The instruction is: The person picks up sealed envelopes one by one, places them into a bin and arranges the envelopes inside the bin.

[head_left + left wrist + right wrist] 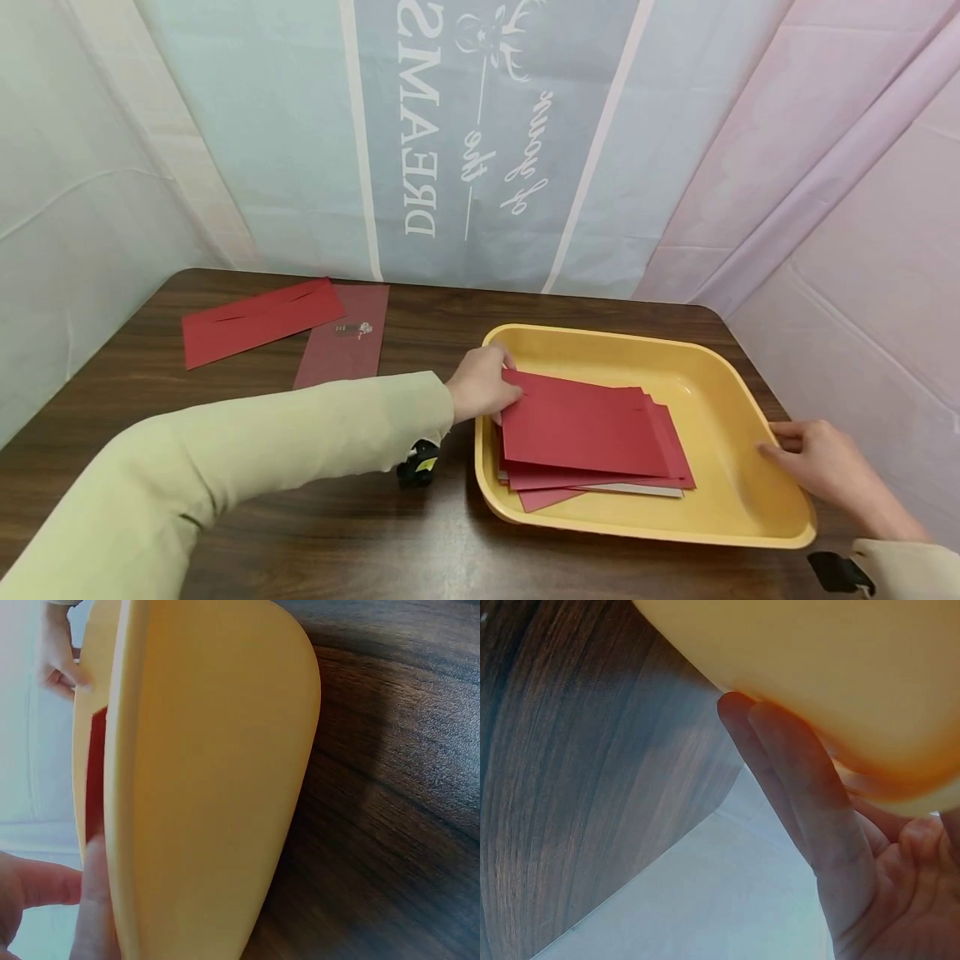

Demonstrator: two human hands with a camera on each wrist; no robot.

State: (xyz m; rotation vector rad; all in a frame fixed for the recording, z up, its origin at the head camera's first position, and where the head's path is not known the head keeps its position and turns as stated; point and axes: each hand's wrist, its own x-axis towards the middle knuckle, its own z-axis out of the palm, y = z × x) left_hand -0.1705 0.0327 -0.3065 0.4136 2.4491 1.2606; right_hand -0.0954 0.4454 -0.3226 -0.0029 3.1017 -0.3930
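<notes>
A stack of red envelopes [585, 429] lies in the left half of a yellow plastic basin [720, 500]. My left hand [482, 385] reaches over the basin's left rim and pinches the left edge of the top envelope, thumb on its upper face. In the left wrist view, a sliver of red envelope [94, 776] shows behind the basin wall [210, 772], above the fingers. The right hand [817, 462] grips the right rim, its thumb inside. From the right wrist view, straight fingers [810, 780] lie against the basin's outer side [840, 675].
Toward the back left of the dark wood table [442, 333] lie a bright red envelope [262, 321] and a duller red one [345, 342] with a small printed emblem, partly overlapped. Printed fabric [495, 150] hangs along the table's back edge. Pale curtains close off both sides.
</notes>
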